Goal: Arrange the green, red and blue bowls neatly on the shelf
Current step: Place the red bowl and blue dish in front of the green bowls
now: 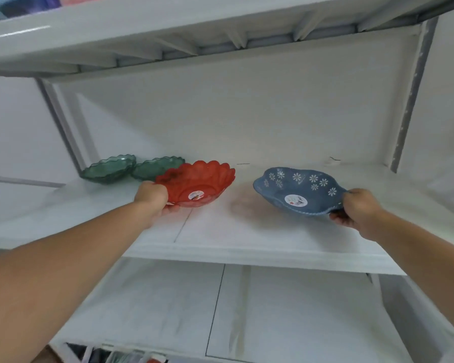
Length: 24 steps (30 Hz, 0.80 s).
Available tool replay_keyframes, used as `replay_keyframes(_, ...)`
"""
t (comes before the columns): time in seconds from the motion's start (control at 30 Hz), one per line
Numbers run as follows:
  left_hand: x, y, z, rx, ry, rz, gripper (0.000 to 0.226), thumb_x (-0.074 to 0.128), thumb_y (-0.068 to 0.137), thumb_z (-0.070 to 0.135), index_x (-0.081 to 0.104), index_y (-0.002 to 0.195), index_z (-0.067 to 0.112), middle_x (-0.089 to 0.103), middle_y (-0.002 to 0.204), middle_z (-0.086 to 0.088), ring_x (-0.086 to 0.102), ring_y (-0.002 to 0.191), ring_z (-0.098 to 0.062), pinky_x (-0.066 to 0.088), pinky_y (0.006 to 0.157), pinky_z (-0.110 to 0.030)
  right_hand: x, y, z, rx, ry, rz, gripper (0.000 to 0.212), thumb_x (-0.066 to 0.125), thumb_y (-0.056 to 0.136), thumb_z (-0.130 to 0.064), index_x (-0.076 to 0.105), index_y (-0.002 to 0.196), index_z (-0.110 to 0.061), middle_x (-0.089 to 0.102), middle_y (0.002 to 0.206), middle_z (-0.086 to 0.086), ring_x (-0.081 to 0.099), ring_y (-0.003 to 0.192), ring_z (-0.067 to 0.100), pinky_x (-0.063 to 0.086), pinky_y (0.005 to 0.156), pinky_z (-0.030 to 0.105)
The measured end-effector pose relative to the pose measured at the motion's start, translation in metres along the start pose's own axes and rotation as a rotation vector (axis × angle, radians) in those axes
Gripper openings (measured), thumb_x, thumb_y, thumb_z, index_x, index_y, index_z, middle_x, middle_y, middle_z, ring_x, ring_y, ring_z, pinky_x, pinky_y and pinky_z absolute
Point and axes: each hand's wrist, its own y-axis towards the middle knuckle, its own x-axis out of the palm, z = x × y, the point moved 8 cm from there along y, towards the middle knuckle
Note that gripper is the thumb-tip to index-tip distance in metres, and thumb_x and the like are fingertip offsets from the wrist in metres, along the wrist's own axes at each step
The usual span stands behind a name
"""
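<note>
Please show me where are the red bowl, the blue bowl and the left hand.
red bowl (198, 183): head view, inner wall.
blue bowl (296, 191): head view, inside.
left hand (152, 196): head view, back of hand.

Soft, even light, slight motion blur, wide-angle bending at edges, glare streak on upper shelf.

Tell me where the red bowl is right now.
In the head view, the red bowl is left of centre above the middle shelf, held by the left hand, beside two green bowls.
</note>
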Motion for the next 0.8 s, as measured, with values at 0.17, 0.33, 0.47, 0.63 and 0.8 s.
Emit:
replay_keyframes(0.17,-0.099,0.031,-0.02,-0.036,-0.006,0.073,0.028,0.048,0.104,0.009,0.067,0.125,0.006,0.076,0.115,-0.016,0.08,0.066,-0.028,0.067,0.064,-0.039,0.088,-0.032,-0.013,-0.025,-0.013,-0.097,0.014,0.058,0.104,-0.006,0.068,0.098,0.001,0.073,0.058,0.01,0.068,0.044,0.021,0.057,0.044,0.029)
replay_keyframes(0.33,-0.178,0.068,-0.032,-0.015,-0.03,0.042,0.025,0.048,0.104,0.008,0.072,0.111,0.009,0.08,0.105,-0.015,0.079,0.065,-0.026,0.065,0.058,-0.035,0.172,-0.071,-0.032,-0.053,-0.048,-0.085,0.015,0.054,0.104,-0.006,0.068,0.101,0.0,0.074,0.058,0.011,0.068,0.044,0.021,0.056,0.044,0.027)
replay_keyframes(0.47,-0.237,0.102,-0.051,-0.031,-0.051,-0.003,0.026,0.048,0.103,0.006,0.069,0.117,0.003,0.078,0.106,-0.019,0.077,0.06,-0.028,0.065,0.057,-0.038,0.238,-0.103,-0.044,-0.063,-0.085,-0.024,0.017,0.049,0.103,-0.004,0.065,0.103,-0.001,0.073,0.064,0.016,0.067,0.043,0.024,0.057,0.044,0.029)
replay_keyframes(0.63,-0.292,0.137,-0.061,-0.057,-0.013,-0.031,0.025,0.049,0.104,0.009,0.067,0.12,0.002,0.076,0.108,-0.019,0.077,0.058,-0.029,0.066,0.06,-0.039,0.303,-0.133,-0.047,-0.035,-0.099,0.004,0.016,0.05,0.103,-0.003,0.065,0.102,0.0,0.072,0.072,0.019,0.067,0.043,0.023,0.056,0.043,0.028)
replay_keyframes(0.8,-0.314,0.158,-0.056,-0.053,-0.044,-0.053,0.023,0.048,0.103,0.005,0.069,0.112,0.002,0.077,0.107,-0.02,0.078,0.074,-0.035,0.062,0.052,-0.033,0.341,-0.143,-0.056,-0.029,-0.107,-0.002,0.02,0.044,0.103,-0.002,0.064,0.106,0.0,0.073,0.075,0.021,0.066,0.044,0.025,0.059,0.046,0.03)
